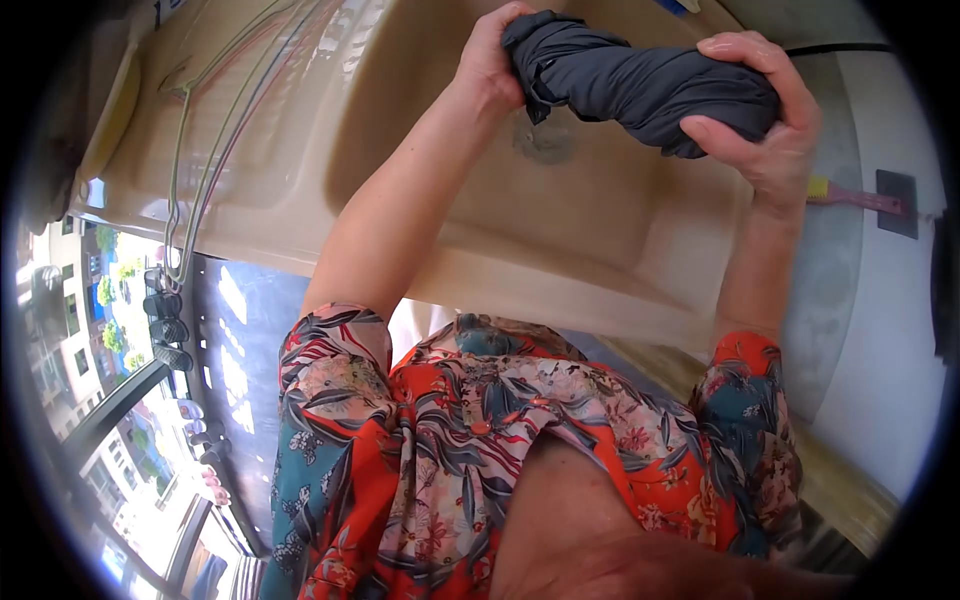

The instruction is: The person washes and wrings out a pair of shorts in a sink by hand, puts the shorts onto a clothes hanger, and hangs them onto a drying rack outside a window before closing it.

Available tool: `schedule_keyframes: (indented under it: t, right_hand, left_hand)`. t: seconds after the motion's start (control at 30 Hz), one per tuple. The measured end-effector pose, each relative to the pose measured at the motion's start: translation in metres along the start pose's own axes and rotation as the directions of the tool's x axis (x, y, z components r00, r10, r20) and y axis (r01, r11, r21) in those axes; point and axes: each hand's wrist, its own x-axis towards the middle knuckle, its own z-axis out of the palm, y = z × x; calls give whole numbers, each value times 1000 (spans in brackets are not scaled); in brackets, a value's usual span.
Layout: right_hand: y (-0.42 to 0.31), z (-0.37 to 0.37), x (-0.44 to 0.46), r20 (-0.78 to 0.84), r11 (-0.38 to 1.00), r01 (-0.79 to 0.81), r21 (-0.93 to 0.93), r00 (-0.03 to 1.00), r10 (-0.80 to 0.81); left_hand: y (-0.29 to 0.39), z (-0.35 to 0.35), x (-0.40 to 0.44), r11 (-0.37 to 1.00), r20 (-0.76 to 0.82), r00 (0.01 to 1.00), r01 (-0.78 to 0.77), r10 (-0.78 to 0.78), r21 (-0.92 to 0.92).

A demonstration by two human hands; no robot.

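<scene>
A dark grey cloth (640,85), twisted into a thick roll, is held up over a beige sink (600,255). My left hand (492,60) is closed around the roll's left end, with most of its fingers hidden behind the fabric. At the other end my right hand (770,115) grips the cloth, thumb below and fingers over the top. Below the cloth, the drain (543,140) shows in the basin floor.
Several thin wire hangers (190,150) hang over the ribbed left side of the sink. A pink brush with yellow bristles (850,194) is by the wall at right. Sunlit windows (120,400) lie at lower left.
</scene>
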Motion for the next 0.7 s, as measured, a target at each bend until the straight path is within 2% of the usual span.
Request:
schedule_keyframes:
  t: [0.07, 0.1, 0.13, 0.17, 0.2, 0.23, 0.27, 0.3, 0.33, 0.37, 0.4, 0.43, 0.47, 0.53, 0.57, 0.6, 0.63, 0.7]
  right_hand:
    - [3, 6, 10, -79, 988, 99, 116, 993, -90]
    - [1, 11, 14, -90, 991, 68, 114, 994, -58]
    - [4, 22, 15, -164, 923, 10, 384, 985, 58]
    - [10, 39, 12, -199, 777, -22, 629, 962, 189]
    - [19, 53, 7, -192, 564, -25, 825, 927, 323]
    - [32, 60, -1, -182, 474, -48, 879, 886, 427]
    - [40, 70, -6, -189, 431, -109, 896, 784, 591]
    - [49, 80, -11, -192, 381, -160, 911, 653, 732]
    - [69, 95, -22, -162, 309, -149, 939, 601, 783]
    - [96, 113, -39, -65, 209, -226, 951, 515, 854]
    - [105, 130, -52, 127, 11, -336, 942, 387, 913]
    - [100, 150, -62, 200, -103, -267, 958, 367, 909]
    - [100, 162, -62, 260, -192, -176, 965, 628, 734]
    - [65, 155, -63, 294, -57, -330, 942, 735, 611]
    - [65, 155, -61, 397, -109, -414, 904, 715, 576]
    - [64, 154, -59, 495, -154, -497, 854, 686, 533]
    - [84, 155, -51, 656, -323, -579, 748, 573, 492]
    - [82, 146, -32, 772, -353, -706, 614, 443, 456]
  left_hand:
    - [-5, 4, -1, 1000, -18, 1000, -13, 13, -2]
    - [-1, 4, 0, 999, -26, 999, -36, 36, 5]
    - [4, 3, 1, 998, -33, 997, -64, 64, 12]
    - [9, 3, 1, 998, 1, 998, -70, 70, 1]
    - [15, 3, 2, 993, -6, 993, -116, 116, 20]
    - [22, 3, 3, 986, -14, 987, -161, 161, 39]
    - [25, 4, 3, 978, -23, 979, -200, 202, 56]
    - [27, 12, -6, 826, -77, 862, -450, 501, 340]
    - [25, 31, -21, 611, 26, 797, -483, 604, 628]
    - [19, 57, -40, 311, 159, 731, -463, 663, 830]
    - [8, 73, -54, -29, 304, 676, -385, 671, 922]
    - [-9, 74, -56, -206, 449, 617, -426, 646, 881]
    - [-27, 74, -57, -375, 582, 553, -449, 596, 811]
    - [-54, 83, -74, -598, 786, 465, -514, 407, 614]
    - [-64, 83, -81, -623, 828, 455, -555, 327, 551]
    - [-71, 84, -86, -640, 864, 439, -595, 247, 486]
    - [-77, 86, -90, -651, 881, 418, -608, 223, 454]
    - [-85, 89, -98, -669, 913, 375, -638, 163, 382]
